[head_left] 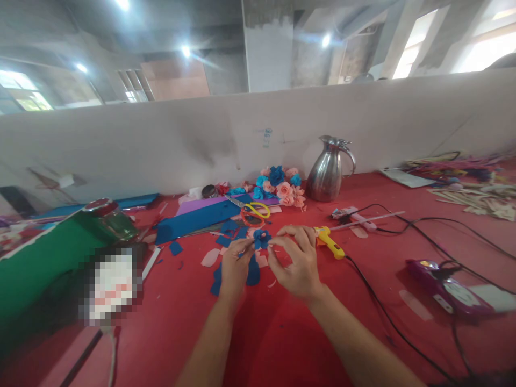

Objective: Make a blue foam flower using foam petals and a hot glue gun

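Note:
Between my hands is a small dark blue paper flower [262, 239]. My left hand [237, 264] pinches it from the left side. The thumb and forefinger of my right hand [297, 260] close together at the flower's right edge, seemingly on a petal. Blue paper pieces [253, 271] and pale pink petal pieces [210, 257] lie on the red table under and around the hands. A yellow glue gun [331, 243] rests just right of my right hand. Scissors with yellow and orange handles [258, 210] lie beyond the flower.
Finished pink and blue paper flowers [282, 185] are bunched near the wall, beside a metal jug [327, 169]. Blue paper strips [193, 219] lie behind left. A glass jar [110, 219] stands by green paper [44, 269]. Cords run right to a purple power strip [449, 287].

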### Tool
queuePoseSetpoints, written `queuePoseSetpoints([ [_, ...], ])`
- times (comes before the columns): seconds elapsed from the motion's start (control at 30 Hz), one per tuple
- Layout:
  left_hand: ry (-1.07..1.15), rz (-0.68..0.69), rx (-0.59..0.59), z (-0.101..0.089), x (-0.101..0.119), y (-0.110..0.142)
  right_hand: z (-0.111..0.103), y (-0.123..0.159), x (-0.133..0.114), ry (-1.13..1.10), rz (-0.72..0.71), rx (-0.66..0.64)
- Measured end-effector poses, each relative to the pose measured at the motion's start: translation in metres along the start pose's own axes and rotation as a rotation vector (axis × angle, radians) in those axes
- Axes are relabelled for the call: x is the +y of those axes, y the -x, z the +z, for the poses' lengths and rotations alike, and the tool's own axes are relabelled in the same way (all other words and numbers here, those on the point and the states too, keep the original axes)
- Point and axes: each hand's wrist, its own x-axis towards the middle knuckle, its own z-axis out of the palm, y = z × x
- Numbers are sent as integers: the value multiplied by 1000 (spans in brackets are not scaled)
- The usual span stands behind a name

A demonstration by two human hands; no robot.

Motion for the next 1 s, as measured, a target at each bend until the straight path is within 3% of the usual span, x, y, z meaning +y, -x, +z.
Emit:
queuePoseSetpoints([
  [0.17,-42,87,19,1,10,3,5,8,2,125,-93,-91],
  [0.37,-219,250,33,1,15,8,9,13,4,193,-66,9],
  [0.63,-330,331,75,2,17,11,10,13,0,158,-20,48],
  [0.87,-278,308,52,1,18,11,14,15,-3,-6,79,74],
  [1.0,-29,114,64,4,19,10,8,13,-10,-80,57,24],
])
